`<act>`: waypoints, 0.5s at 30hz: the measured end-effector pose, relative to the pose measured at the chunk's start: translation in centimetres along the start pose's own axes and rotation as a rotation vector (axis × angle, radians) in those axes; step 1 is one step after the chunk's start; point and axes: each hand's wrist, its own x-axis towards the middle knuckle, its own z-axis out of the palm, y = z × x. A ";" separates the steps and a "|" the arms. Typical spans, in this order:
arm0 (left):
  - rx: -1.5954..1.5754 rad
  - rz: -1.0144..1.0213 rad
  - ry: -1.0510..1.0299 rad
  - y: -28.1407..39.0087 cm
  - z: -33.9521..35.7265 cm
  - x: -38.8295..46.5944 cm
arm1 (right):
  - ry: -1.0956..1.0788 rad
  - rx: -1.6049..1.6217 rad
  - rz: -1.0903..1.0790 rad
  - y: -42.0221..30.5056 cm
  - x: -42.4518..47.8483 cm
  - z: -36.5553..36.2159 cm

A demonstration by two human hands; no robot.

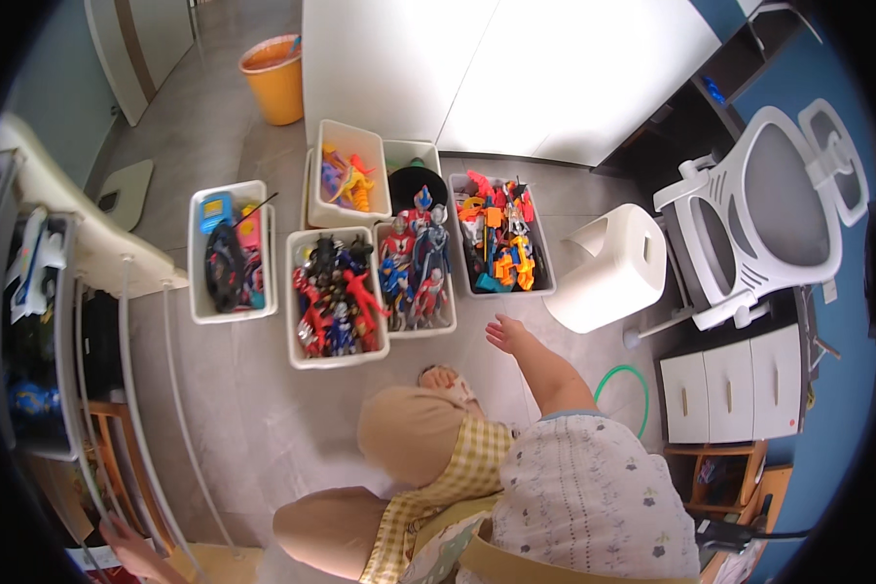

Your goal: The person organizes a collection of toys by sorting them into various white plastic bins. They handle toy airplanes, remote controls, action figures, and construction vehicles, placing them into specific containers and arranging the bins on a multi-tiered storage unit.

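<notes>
My right hand (506, 333) hangs over the floor with its fingers spread and nothing in it. Just ahead of it is a grey-white bin (542, 252) of orange, yellow and red toy parts. Left of that stands a white bin (447, 332) with several upright superhero figures (431, 241). Beside it, another white bin (339, 362) is heaped with red, black and blue figures (342, 299). At the lower left, my left hand (126, 546) is by the thin rods of a rack (179, 394); whether its fingers grip a rod is unclear.
A white bin (197, 292) of mixed toys stands left, and another (350, 217) with animal toys behind. A white stool (606, 270) lies tipped near a grey swivel chair (737, 219). A green hoop (646, 394) rests on the floor. An orange bucket (274, 91) is farther back.
</notes>
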 end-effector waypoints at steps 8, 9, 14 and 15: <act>-0.210 0.439 0.308 18.9 -5.1 -8.5 | 0.411 -0.057 -0.274 -4.7 7.2 0.3; -0.361 0.432 0.147 22.8 -5.5 -10.4 | 0.576 -0.231 -0.501 -5.4 8.3 -1.1; -0.690 0.883 -0.089 37.5 -6.4 -16.0 | 0.610 -0.918 -1.129 -15.6 14.9 -5.8; -0.752 0.981 -0.225 40.2 -6.7 -16.7 | 0.574 -0.935 -1.039 -17.5 18.8 -7.3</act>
